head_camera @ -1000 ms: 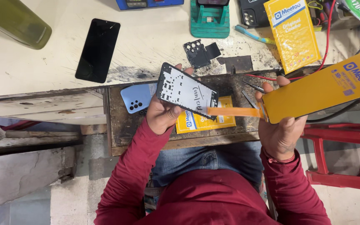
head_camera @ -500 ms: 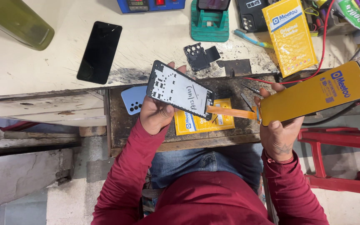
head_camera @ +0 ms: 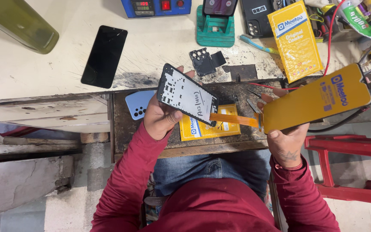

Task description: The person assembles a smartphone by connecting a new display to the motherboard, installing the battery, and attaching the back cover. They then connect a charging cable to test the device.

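Phone frame [head_camera: 187,94]: black-rimmed, pale inner face with handwriting, held tilted above the worn drawer's front half.
Flex cable [head_camera: 233,120]: orange, flat, stretched between frame and panel.
Display panel [head_camera: 318,104]: yellow-backed (printed side up), held slanted beyond the drawer's right edge.

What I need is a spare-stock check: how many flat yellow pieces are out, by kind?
Yellow packets: 2, the upper packet on the benchtop and the lower packet under the phone frame that the left hand holds.
Yellow screen panel: 1, held in the right hand.
Total: 3
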Motion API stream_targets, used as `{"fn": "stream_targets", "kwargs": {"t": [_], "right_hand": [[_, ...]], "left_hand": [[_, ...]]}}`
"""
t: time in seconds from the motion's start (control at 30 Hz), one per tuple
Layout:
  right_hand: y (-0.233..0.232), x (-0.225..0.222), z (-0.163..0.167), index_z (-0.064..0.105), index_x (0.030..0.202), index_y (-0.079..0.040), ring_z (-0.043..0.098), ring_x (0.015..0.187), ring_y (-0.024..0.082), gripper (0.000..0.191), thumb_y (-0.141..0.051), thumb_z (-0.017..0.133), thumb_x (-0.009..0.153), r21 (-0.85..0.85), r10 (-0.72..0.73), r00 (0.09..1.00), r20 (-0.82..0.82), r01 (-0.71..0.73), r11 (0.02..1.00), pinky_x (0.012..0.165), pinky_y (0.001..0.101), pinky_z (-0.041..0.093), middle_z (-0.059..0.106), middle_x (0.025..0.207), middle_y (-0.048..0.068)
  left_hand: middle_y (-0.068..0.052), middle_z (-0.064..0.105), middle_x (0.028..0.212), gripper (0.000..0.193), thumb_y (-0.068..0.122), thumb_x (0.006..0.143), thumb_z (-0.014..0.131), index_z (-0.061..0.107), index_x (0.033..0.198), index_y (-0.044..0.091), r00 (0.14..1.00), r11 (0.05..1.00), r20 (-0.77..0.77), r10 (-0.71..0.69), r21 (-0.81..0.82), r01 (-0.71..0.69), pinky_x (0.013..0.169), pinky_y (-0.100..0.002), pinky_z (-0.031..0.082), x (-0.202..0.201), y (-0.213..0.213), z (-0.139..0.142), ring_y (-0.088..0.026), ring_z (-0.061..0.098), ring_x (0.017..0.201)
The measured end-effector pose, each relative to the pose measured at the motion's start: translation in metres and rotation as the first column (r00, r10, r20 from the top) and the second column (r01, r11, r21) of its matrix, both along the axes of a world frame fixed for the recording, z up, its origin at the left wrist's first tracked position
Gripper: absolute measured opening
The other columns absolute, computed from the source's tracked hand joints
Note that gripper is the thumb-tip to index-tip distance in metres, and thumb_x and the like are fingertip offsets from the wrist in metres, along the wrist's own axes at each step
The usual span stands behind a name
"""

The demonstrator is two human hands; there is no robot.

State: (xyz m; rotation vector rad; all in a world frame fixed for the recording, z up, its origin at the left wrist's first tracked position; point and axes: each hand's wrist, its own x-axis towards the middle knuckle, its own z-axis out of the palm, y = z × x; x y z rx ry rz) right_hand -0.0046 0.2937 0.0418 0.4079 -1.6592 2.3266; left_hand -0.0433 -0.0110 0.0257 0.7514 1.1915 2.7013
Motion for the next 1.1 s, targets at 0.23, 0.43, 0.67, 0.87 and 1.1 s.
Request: {"fn": "stream_targets", "kwargs": {"t": [0.23, 0.43, 0.67, 0.87, 1.1], "right_hand": [[-0.007, -0.003, 0.009, 0.043, 0.153, -0.002, 0.059, 0.136, 0.034, 0.095, -0.031, 0.096, 0.08, 0.056, 0.053, 0.998, 0.042, -0.055, 0.997, 0.119, 0.0537, 0.052, 0.051, 0.153, 0.018], [-0.011, -0.008, 0.012, 0.041, 0.155, -0.003, 0.058, 0.138, 0.036, 0.098, -0.024, 0.097, 0.077, 0.134, 0.125, 0.991, 0.049, -0.131, 0.982, 0.119, 0.0507, 0.051, 0.051, 0.15, 0.019], [-0.021, -0.01, 0.016, 0.032, 0.156, -0.005, 0.056, 0.146, 0.036, 0.106, -0.016, 0.097, 0.073, 0.194, 0.198, 0.977, 0.078, -0.209, 0.958, 0.122, 0.0516, 0.05, 0.05, 0.157, 0.018], [-0.027, -0.01, 0.026, 0.029, 0.159, -0.005, 0.055, 0.144, 0.031, 0.111, -0.016, 0.096, 0.071, 0.299, 0.23, 0.965, 0.125, -0.258, 0.919, 0.123, 0.0466, 0.047, 0.049, 0.156, 0.017], [-0.031, -0.009, 0.039, 0.029, 0.158, -0.005, 0.056, 0.142, 0.028, 0.109, -0.017, 0.094, 0.071, 0.43, 0.253, 0.962, 0.105, -0.274, 0.86, 0.119, 0.0435, 0.05, 0.049, 0.155, 0.015]], "left_hand": [[-0.021, 0.045, 0.166, 0.099, 0.03, 0.094, 0.082, 0.023, 0.168, -0.001, 0.997, 0.967, -0.051, 0.055, -0.246, -0.066, 0.128, -0.044, 0.042, 0.009, -0.003, 0.021, -0.03, 0.053, 0.149], [-0.02, 0.043, 0.166, 0.104, 0.035, 0.091, 0.084, 0.021, 0.166, -0.001, 1.0, 0.968, -0.019, 0.005, -0.251, -0.01, 0.13, -0.043, 0.04, 0.014, 0.005, 0.032, -0.028, 0.048, 0.153], [-0.019, 0.044, 0.168, 0.103, 0.035, 0.091, 0.084, 0.024, 0.167, -0.002, 0.999, 0.946, -0.043, 0.006, -0.323, -0.02, 0.132, -0.04, 0.036, 0.019, 0.014, 0.037, -0.026, 0.043, 0.157], [-0.014, 0.046, 0.167, 0.105, 0.037, 0.088, 0.086, 0.027, 0.166, -0.001, 0.999, 0.933, -0.049, 0.012, -0.358, -0.029, 0.13, -0.039, 0.04, 0.023, 0.016, 0.041, -0.022, 0.047, 0.152], [-0.013, 0.046, 0.165, 0.108, 0.039, 0.085, 0.087, 0.027, 0.166, 0.0, 0.999, 0.924, -0.032, 0.006, -0.383, -0.018, 0.123, -0.037, 0.048, 0.027, 0.018, 0.053, -0.021, 0.054, 0.145]]}}
